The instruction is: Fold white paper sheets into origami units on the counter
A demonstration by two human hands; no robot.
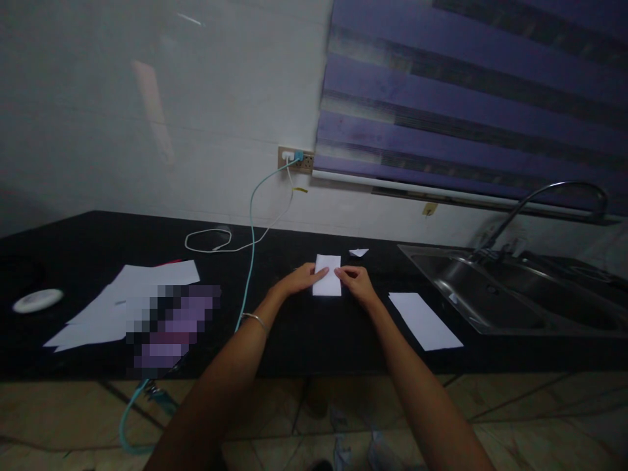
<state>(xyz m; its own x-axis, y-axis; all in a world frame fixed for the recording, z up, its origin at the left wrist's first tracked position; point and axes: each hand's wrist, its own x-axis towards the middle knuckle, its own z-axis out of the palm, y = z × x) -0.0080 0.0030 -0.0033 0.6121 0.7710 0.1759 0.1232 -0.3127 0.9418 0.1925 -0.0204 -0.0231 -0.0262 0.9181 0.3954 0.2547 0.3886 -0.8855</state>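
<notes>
A small white rectangle of folded paper (326, 282) lies on the black counter between my two hands. My left hand (303, 277) grips its left edge, the thumb resting on top and the fingers around the side. At the right edge, the thumb and index finger of my right hand (356, 281) pinch the paper. Just behind the right hand sits a small folded paper piece (358, 252), pointed in shape. To the right, a longer strip of white paper (424, 320) lies flat on the counter.
Loose white sheets (105, 304) and a blurred-out purple object (176, 327) lie at left, near a white oval item (38, 301). Cables (252, 242) run from the wall socket (295, 159) across the counter. A steel sink (471, 288) with a curved faucet (520, 204) is at right.
</notes>
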